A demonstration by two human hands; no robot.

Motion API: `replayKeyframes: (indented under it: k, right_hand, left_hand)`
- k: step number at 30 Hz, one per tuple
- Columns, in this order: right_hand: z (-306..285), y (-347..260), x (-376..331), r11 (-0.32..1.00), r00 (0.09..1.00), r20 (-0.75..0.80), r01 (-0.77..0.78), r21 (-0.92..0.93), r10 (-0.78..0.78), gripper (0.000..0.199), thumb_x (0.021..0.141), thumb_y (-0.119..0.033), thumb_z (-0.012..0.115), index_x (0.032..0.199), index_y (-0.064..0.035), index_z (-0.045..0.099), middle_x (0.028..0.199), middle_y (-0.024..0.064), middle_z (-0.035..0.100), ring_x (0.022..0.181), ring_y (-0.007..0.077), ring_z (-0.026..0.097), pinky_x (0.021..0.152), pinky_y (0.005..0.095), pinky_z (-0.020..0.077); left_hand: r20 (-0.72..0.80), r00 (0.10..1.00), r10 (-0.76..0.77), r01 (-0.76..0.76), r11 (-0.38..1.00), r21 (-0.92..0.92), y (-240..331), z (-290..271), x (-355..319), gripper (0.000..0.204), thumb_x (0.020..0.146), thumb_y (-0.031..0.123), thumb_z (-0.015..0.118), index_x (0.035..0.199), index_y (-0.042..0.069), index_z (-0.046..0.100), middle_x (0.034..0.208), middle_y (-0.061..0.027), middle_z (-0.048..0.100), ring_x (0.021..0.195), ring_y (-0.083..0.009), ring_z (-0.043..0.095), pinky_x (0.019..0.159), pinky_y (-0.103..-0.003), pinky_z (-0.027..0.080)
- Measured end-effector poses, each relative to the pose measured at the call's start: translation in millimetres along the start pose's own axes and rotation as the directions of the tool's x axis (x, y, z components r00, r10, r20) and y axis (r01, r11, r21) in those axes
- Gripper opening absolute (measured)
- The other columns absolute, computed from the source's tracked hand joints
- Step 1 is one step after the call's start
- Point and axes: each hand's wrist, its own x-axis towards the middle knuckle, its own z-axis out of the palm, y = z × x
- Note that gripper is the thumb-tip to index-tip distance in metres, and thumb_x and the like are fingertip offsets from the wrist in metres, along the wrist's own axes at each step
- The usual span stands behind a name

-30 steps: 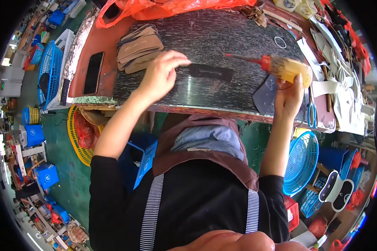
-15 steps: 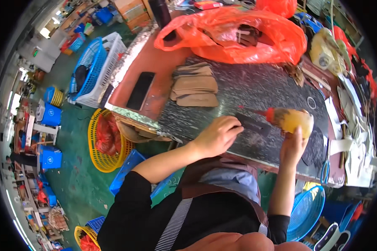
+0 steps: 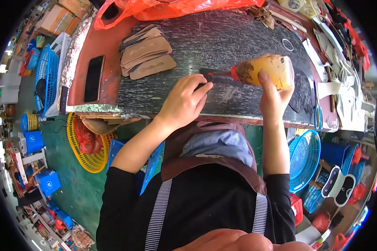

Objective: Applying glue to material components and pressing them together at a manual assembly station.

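Observation:
My right hand (image 3: 274,98) grips a squeeze bottle of yellowish glue (image 3: 276,71) with brown smears. The bottle lies tilted on its side, its red cap (image 3: 234,73) and thin nozzle pointing left. Under the nozzle tip is a dark flat piece (image 3: 213,72), hard to tell from the black speckled worktop. My left hand (image 3: 183,101) has its fingers closed at the near left edge of this piece. Left of that hand, a fanned stack of brown flat pieces (image 3: 148,52) with dark edges rests on the worktop (image 3: 197,37).
A phone (image 3: 94,78) lies at the worktop's left end. Along the far edge spreads a red plastic bag (image 3: 176,9). Blue-handled scissors (image 3: 318,115) and white cut sheets (image 3: 347,98) are at the right. Below stand a yellow basket (image 3: 92,161) and a blue basket (image 3: 304,159).
The view has tilted and shifted, so the worktop sits higher and more to the left. The bottle's nozzle has come close to my left fingertips, over the dark piece.

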Motion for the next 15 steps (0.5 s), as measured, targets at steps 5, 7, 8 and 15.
replayKeyframes:
  k: [5, 7, 8, 15]
  right_hand:
    - [5.5, 0.9, -3.1, 0.989, 0.993, 0.08, 0.1, -0.107, -0.091, 0.043, 0.071, -0.005, 0.079, 0.11, 0.0004, 0.061, 0.105, 0.0113, 0.063, 0.09, 0.0218, 0.062, 0.085, 0.0309, 0.0499]
    - [7.2, 0.2, -2.0, 0.984, 0.989, 0.097, 0.121, -0.129, -0.109, 0.044, 0.071, -0.004, 0.079, 0.11, 0.0005, 0.061, 0.105, 0.0115, 0.063, 0.09, 0.0221, 0.062, 0.085, 0.0313, 0.0499]
    - [7.7, -1.7, -1.8, 0.983, 0.988, 0.106, 0.125, -0.134, -0.111, 0.044, 0.071, -0.005, 0.079, 0.11, 0.0004, 0.061, 0.105, 0.0114, 0.063, 0.09, 0.0221, 0.062, 0.085, 0.0311, 0.0499]
    - [14.3, -8.9, 1.4, 0.973, 0.983, 0.143, 0.138, -0.184, -0.113, 0.045, 0.069, -0.006, 0.081, 0.108, 0.0, 0.06, 0.103, 0.011, 0.065, 0.089, 0.0214, 0.063, 0.084, 0.0303, 0.0502]
  left_hand:
    - [-0.003, 1.0, 0.003, -0.003, 1.0, 0.006, 3.7, -0.7, -4.5, 0.035, 0.077, -0.002, 0.067, 0.112, 0.002, 0.065, 0.113, -0.0115, 0.059, 0.109, -0.0306, 0.059, 0.095, -0.041, 0.049]
    - [-0.008, 1.0, 0.004, -0.004, 1.0, 0.004, 2.3, -1.0, -3.8, 0.036, 0.077, -0.002, 0.067, 0.112, 0.002, 0.064, 0.114, -0.0115, 0.059, 0.109, -0.0307, 0.059, 0.095, -0.041, 0.049]
    - [-0.007, 1.0, 0.001, -0.001, 1.0, 0.003, 2.2, -0.8, -4.1, 0.035, 0.077, -0.002, 0.067, 0.112, 0.002, 0.064, 0.113, -0.0115, 0.059, 0.11, -0.0307, 0.059, 0.095, -0.041, 0.049]
    - [-0.008, 1.0, -0.001, 0.001, 1.0, 0.0, -0.2, -1.3, -2.6, 0.036, 0.077, -0.002, 0.067, 0.112, 0.002, 0.064, 0.113, -0.0113, 0.059, 0.11, -0.0308, 0.059, 0.096, -0.041, 0.049]
